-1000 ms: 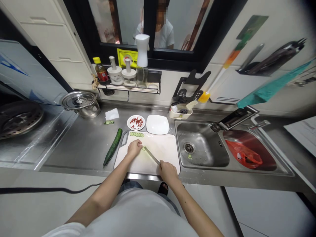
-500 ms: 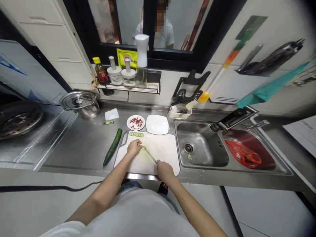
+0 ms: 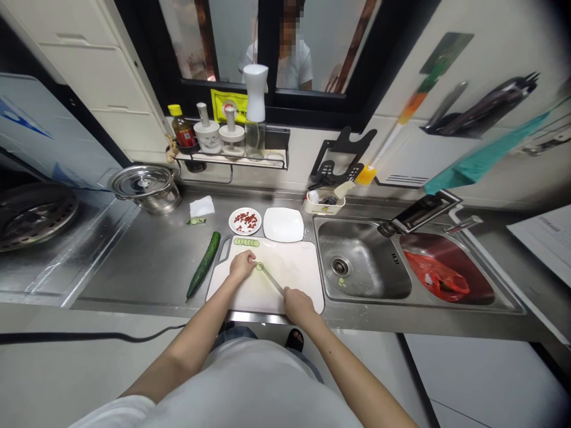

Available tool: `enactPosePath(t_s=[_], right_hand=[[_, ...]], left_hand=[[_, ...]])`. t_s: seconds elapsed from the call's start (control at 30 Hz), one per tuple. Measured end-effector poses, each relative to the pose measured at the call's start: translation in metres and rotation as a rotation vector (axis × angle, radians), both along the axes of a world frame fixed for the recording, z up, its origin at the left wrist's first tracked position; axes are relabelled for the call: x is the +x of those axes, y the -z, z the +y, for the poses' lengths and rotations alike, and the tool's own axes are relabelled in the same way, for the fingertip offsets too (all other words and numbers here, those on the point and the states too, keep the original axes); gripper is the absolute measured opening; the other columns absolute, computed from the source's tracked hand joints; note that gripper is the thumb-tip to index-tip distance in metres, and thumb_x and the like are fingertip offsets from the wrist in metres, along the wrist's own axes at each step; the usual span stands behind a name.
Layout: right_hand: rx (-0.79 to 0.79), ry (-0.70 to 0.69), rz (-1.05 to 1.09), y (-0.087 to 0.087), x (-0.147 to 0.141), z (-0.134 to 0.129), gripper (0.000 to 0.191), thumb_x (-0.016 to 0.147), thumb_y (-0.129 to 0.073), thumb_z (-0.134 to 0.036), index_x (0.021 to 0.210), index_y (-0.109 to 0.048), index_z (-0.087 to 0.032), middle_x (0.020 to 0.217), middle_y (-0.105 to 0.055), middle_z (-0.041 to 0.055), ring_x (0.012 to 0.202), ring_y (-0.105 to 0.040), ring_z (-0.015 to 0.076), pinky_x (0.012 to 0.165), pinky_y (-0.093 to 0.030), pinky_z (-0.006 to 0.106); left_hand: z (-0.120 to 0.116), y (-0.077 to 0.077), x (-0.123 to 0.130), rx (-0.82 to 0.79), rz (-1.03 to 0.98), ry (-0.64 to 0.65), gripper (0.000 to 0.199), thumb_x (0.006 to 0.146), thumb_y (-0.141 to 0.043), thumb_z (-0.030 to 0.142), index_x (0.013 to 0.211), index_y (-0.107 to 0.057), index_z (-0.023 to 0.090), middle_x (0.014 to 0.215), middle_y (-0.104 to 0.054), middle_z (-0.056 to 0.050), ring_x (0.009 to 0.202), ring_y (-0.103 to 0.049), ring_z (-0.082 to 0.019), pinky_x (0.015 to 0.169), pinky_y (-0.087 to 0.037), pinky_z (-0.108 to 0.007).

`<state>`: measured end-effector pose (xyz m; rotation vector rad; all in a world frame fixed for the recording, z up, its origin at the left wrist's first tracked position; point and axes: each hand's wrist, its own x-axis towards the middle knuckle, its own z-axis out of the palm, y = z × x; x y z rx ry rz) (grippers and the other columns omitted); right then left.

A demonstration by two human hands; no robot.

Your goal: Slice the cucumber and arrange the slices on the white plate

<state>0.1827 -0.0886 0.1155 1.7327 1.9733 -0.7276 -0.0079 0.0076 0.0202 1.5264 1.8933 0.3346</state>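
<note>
A long dark-green cucumber (image 3: pixel 203 265) lies beside the left edge of a white rectangular cutting board (image 3: pixel 297 264). The left hand (image 3: pixel 242 265) has its fingertips close together; whether they grip anything, I cannot tell. Thin pale-green cucumber slices (image 3: pixel 247 242) line the far left corner. A round green slice (image 3: pixel 259 266) meets the narrow grey knife (image 3: pixel 272 280) held by the right hand (image 3: pixel 300 305) at the near edge.
</note>
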Motion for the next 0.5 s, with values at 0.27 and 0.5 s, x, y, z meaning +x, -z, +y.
enactPosePath(t_s=[0.27,0.5], right_hand=[[-0.002,0.024,-0.001,0.0029,0.0077,-0.0095,0.032,0.091,-0.035,-0.011,0.111,-0.059,-0.013,0.103,-0.068,0.0154,0.099,-0.065,0.0223,0.075,-0.045,0.029],[-0.008,0.03,-0.005,0.0026,-0.0014,-0.0004,0.03,0.088,-0.04,-0.01,0.112,-0.059,-0.013,0.106,-0.068,0.0164,0.1,-0.065,0.0229,0.075,-0.045,0.029]], left_hand=[[-0.0005,0.001,0.0002,0.003,0.0,-0.002,0.017,0.074,-0.069,0.024,0.09,-0.064,0.023,0.085,-0.069,0.002,0.08,-0.061,-0.014,0.066,-0.038,-0.022],[-0.0011,0.0023,0.0004,0.007,-0.002,-0.001,0.018,0.074,-0.068,0.024,0.092,-0.065,0.024,0.086,-0.069,0.002,0.081,-0.061,-0.014,0.066,-0.038,-0.022]])
